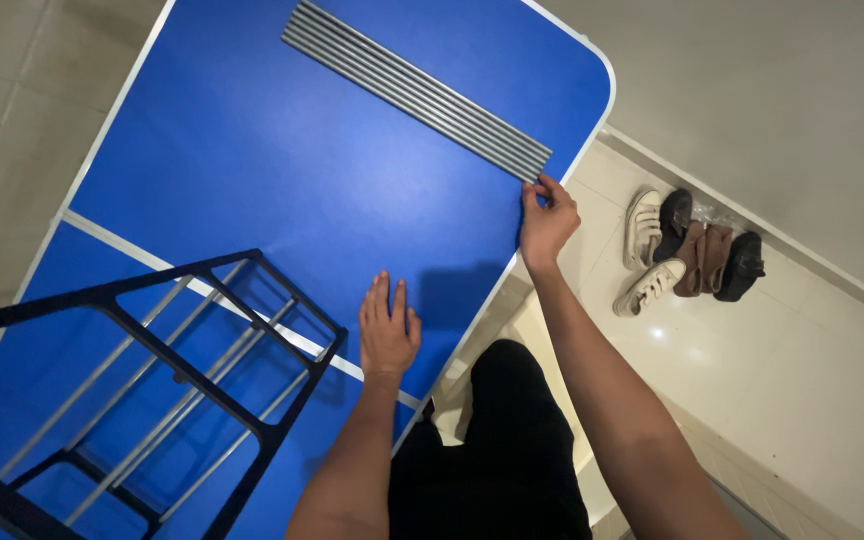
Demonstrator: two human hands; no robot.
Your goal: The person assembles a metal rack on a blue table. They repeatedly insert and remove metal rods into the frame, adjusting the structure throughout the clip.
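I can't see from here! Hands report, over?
Left hand flat on blue table. Right hand fingering metal rods' end. Black rack alongside, clear.

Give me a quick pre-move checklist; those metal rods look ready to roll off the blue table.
1. Right hand touching the near end of the rod bundle: ok.
2. Rods lying side by side, flat on the blue table: ok.
3. Left hand flat on the table, holding nothing: ok.
4. Black metal frame apart from the rods: ok.
5. Right hand's grip firm on the rods: cannot tell.
6. Shoes on the floor, away from the feet: ok.

Blue table (252, 150) bears grey rods (417, 90), black rack (152, 390).
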